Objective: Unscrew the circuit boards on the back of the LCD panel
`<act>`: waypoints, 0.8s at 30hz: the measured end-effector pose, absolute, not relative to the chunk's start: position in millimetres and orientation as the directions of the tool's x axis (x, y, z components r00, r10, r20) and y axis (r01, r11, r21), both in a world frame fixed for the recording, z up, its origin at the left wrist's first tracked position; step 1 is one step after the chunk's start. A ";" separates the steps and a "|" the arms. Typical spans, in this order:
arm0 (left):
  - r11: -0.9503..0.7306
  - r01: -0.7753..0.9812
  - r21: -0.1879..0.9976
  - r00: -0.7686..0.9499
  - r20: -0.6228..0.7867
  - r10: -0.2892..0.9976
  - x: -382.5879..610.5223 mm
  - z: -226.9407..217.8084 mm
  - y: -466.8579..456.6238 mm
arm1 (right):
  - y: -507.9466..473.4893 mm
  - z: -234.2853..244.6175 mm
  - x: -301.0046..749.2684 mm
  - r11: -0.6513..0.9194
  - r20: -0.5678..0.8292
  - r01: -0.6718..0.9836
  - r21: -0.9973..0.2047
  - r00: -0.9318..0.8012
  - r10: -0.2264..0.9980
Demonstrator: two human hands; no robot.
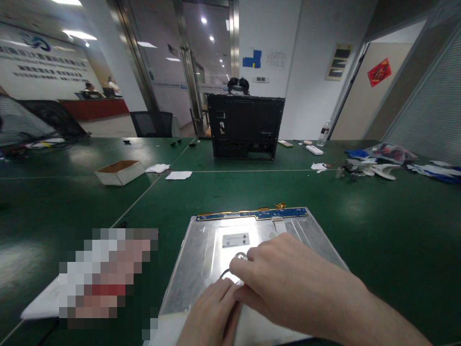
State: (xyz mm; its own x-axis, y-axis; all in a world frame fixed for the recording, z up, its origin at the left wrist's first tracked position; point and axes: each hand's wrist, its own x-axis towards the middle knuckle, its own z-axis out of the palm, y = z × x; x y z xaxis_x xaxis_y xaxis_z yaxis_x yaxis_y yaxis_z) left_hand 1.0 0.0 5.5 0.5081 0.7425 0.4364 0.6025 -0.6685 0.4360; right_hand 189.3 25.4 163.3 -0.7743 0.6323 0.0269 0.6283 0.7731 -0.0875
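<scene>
A silver metal panel point(209, 240), like the back of a display, lies flat on the table under both my hands. A blue circuit strip point(252, 215) runs along its far edge, and a label point(236, 240) sits near its middle. My right hand point(277, 274) bends over the panel with its fingers closed. By its fingertips shows a small round shiny piece point(240, 256), partly covered. Close against it, my left hand point(216, 307) has its fingers drawn together. A thin dark wire point(225, 273) curves just above them. What either hand pinches is hidden.
A black monitor point(247, 127) stands upright at the far side, with a person's headphones behind it. An open white box point(120, 173) and papers point(179, 175) lie at left. Plastic bags point(391, 153), scraps point(360, 167) and a bottle point(324, 133) are at right.
</scene>
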 end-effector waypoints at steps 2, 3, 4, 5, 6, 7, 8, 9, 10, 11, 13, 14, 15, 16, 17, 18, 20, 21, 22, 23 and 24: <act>-0.656 0.613 0.440 0.514 0.408 0.754 0.3 7.0 -1.2 | 24.8 162.5 189.7 0.782 0.047 0.617 -0.089 -0.782 0.622; -0.653 0.615 0.442 0.522 0.393 0.757 0.1 7.7 -1.6 | 24.6 162.4 190.0 0.785 0.054 0.612 -0.094 -0.784 0.618; -0.650 0.617 0.444 0.526 0.382 0.760 0.0 8.3 -1.9 | 24.4 162.5 190.3 0.787 0.060 0.609 -0.100 -0.786 0.615; -0.648 0.617 0.446 0.529 0.374 0.762 0.1 8.6 -2.0 | 24.2 162.9 190.5 0.791 0.064 0.603 -0.106 -0.790 0.610; -0.647 0.617 0.448 0.531 0.369 0.762 0.1 8.6 -2.1 | 24.1 163.4 190.7 0.793 0.067 0.599 -0.109 -0.792 0.607; -0.647 0.616 0.449 0.532 0.369 0.762 0.1 8.2 -2.0 | 24.1 164.0 190.7 0.794 0.066 0.598 -0.112 -0.793 0.606; -0.648 0.616 0.448 0.531 0.371 0.762 0.1 7.5 -1.9 | 24.3 164.6 190.6 0.792 0.061 0.600 -0.113 -0.791 0.608; -0.647 0.617 0.447 0.530 0.372 0.762 0.0 6.6 -1.8 | 24.5 165.0 190.3 0.787 0.054 0.606 -0.115 -0.787 0.614; -0.642 0.622 0.448 0.525 0.370 0.767 -0.2 5.6 -1.7 | 24.8 165.2 190.0 0.780 0.048 0.614 -0.118 -0.781 0.622; -0.638 0.625 0.450 0.521 0.369 0.770 -0.4 4.7 -1.7 | 25.2 165.2 189.7 0.773 0.044 0.623 -0.120 -0.775 0.631; -0.641 0.619 0.453 0.522 0.373 0.767 -0.7 3.4 -1.6 | 26.0 164.8 189.0 0.760 0.035 0.639 -0.117 -0.762 0.646; -0.650 0.610 0.453 0.525 0.383 0.760 -0.8 3.0 -1.6 | 26.5 164.6 188.9 0.754 0.029 0.647 -0.113 -0.756 0.654; -0.662 0.598 0.451 0.527 0.401 0.749 -0.7 2.9 -1.5 | 27.1 164.4 188.8 0.749 0.020 0.654 -0.108 -0.752 0.659; -0.672 0.589 0.449 0.528 0.416 0.740 -0.6 3.0 -1.4 | 27.8 164.2 189.0 0.746 0.009 0.658 -0.102 -0.750 0.662; -0.678 0.582 0.448 0.527 0.427 0.735 -0.4 3.2 -1.3 | 28.6 164.0 189.4 0.746 0.001 0.659 -0.095 -0.749 0.662; -0.684 0.577 0.446 0.528 0.434 0.730 -0.2 3.6 -1.2 | 29.4 163.8 190.1 0.748 -0.001 0.658 -0.091 -0.751 0.660; -0.674 0.585 0.451 0.534 0.412 0.738 0.1 4.5 -1.4 | 31.1 163.5 191.9 0.757 0.006 0.648 -0.086 -0.760 0.650; -0.666 0.593 0.452 0.536 0.395 0.746 0.1 4.9 -1.6 | 31.9 163.5 193.0 0.765 0.011 0.638 -0.092 -0.768 0.641; -0.660 0.600 0.452 0.539 0.380 0.751 0.1 5.2 -1.9 | 32.5 163.6 194.1 0.772 0.015 0.627 -0.100 -0.775 0.631; -0.654 0.607 0.451 0.539 0.371 0.756 0.0 5.5 -2.2 | 32.9 163.9 195.1 0.780 0.014 0.616 -0.113 -0.783 0.621; -0.648 0.614 0.451 0.538 0.362 0.761 -0.1 5.6 -2.5 | 33.0 164.5 196.0 0.785 0.012 0.607 -0.126 -0.790 0.613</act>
State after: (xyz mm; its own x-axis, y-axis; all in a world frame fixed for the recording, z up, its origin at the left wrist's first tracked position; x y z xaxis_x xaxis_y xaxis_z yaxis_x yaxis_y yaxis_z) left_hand -0.1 -2.5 5.6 0.5381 0.7613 0.3617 0.6140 -0.6481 0.4505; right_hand 196.0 33.0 164.5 -0.7900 0.6130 0.0120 0.6070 0.7847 -0.1260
